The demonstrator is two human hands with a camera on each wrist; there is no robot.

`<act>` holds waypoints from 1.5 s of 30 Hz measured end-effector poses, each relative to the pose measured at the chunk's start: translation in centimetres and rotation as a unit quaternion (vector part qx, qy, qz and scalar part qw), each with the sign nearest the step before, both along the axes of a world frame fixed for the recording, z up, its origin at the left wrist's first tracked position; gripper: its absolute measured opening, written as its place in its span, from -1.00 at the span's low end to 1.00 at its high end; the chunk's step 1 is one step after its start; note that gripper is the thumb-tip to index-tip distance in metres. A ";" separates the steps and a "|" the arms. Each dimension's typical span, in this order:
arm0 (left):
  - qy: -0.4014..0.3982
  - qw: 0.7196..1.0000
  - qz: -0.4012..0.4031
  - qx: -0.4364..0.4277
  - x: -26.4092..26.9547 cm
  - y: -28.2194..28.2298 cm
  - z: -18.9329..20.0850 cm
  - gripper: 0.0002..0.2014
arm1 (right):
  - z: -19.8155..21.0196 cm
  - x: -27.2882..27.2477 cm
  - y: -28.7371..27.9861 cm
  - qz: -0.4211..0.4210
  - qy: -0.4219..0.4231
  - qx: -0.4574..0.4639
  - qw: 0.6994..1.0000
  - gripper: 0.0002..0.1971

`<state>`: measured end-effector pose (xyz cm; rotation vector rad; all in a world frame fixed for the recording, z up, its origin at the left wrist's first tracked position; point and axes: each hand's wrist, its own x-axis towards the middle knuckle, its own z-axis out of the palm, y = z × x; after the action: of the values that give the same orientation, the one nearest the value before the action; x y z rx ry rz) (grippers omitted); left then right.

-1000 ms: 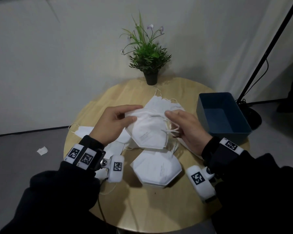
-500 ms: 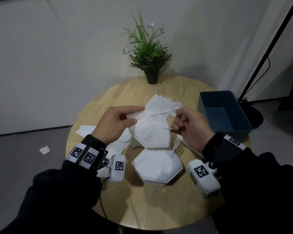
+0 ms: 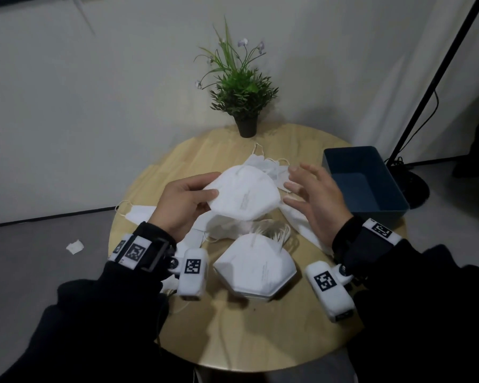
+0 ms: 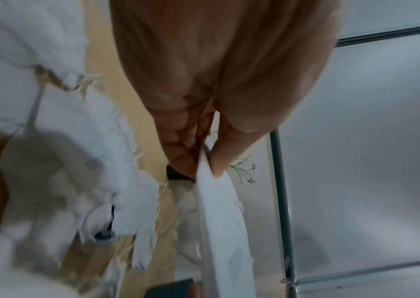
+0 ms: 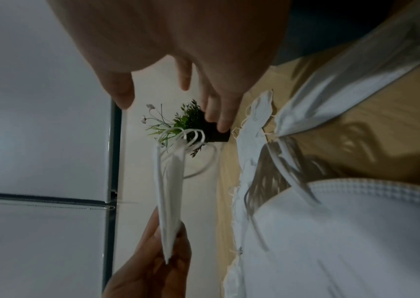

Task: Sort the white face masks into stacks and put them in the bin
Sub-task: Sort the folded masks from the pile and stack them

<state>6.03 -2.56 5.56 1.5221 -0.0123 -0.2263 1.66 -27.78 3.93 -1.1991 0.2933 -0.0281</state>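
The left hand (image 3: 181,205) pinches a folded white mask (image 3: 244,194) by its left edge, held flat above the counter (image 3: 233,335); the right hand (image 3: 315,200) is spread beside it.

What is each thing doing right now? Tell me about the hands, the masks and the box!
left hand: pinches the lifted mask by its edge
right hand: open, fingers spread, holds nothing
lifted mask: held above the table
stack of masks: lies flat on the table
loose masks: scattered, unsorted
blue bin: upright, no masks inside
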 end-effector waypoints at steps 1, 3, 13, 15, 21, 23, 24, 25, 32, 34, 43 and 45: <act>0.012 1.000 0.010 -0.016 -0.2 -0.2 -0.1 -0.67 | -0.1 -0.2 0.0 0.025 0.018 -0.025 0.999 -0.47; 0.027 0.999 0.025 -0.028 -0.6 -0.7 -0.3 -0.68 | -0.2 -0.7 0.2 0.086 0.046 -0.036 0.995 -0.56; -0.038 0.983 -0.034 0.178 -3.3 0.0 -0.1 -0.71 | -0.7 -3.1 -1.4 0.140 0.071 -0.184 0.970 -0.87; -0.040 0.973 -0.057 0.220 -4.1 0.3 -0.2 -0.72 | -1.0 -4.0 -1.9 0.161 0.085 -0.211 0.960 -0.91; -0.067 0.944 -0.101 0.308 -5.7 1.0 -1.5 -0.71 | -2.1 -6.1 -1.8 0.194 0.125 -0.275 0.933 -0.81; -0.086 0.925 -0.111 0.353 -5.9 1.1 -1.7 -0.71 | -2.4 -6.4 -1.5 0.203 0.129 -0.279 0.930 -0.77; -0.093 0.915 -0.116 0.374 -5.9 1.2 -1.8 -0.71 | -2.6 -6.5 -1.4 0.204 0.129 -0.281 0.929 -0.76; -0.098 0.908 -0.119 0.389 -6.0 1.2 -1.8 -0.70 | -2.7 -6.5 -1.2 0.206 0.128 -0.286 0.927 -0.76; -0.112 0.886 -0.129 0.430 -6.4 1.0 -2.0 -0.69 | -2.9 -6.4 -1.3 0.211 0.138 -0.313 0.916 -0.84; -0.111 0.885 -0.129 0.433 -6.4 1.0 -2.0 -0.69 | -2.9 -6.6 -1.2 0.214 0.137 -0.320 0.913 -0.86; -0.129 0.859 -0.136 0.476 -6.9 0.9 -1.6 -0.72 | -2.5 -6.9 -1.2 0.199 0.121 -0.367 0.901 -0.80; -0.129 0.845 -0.149 0.497 -7.1 1.0 -1.5 -0.73 | -2.7 -6.9 -1.2 0.201 0.109 -0.386 0.893 -0.82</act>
<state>-1.04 -1.60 4.04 2.5904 -0.4061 -0.2940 -5.19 -29.00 1.26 -2.0480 0.2262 0.3889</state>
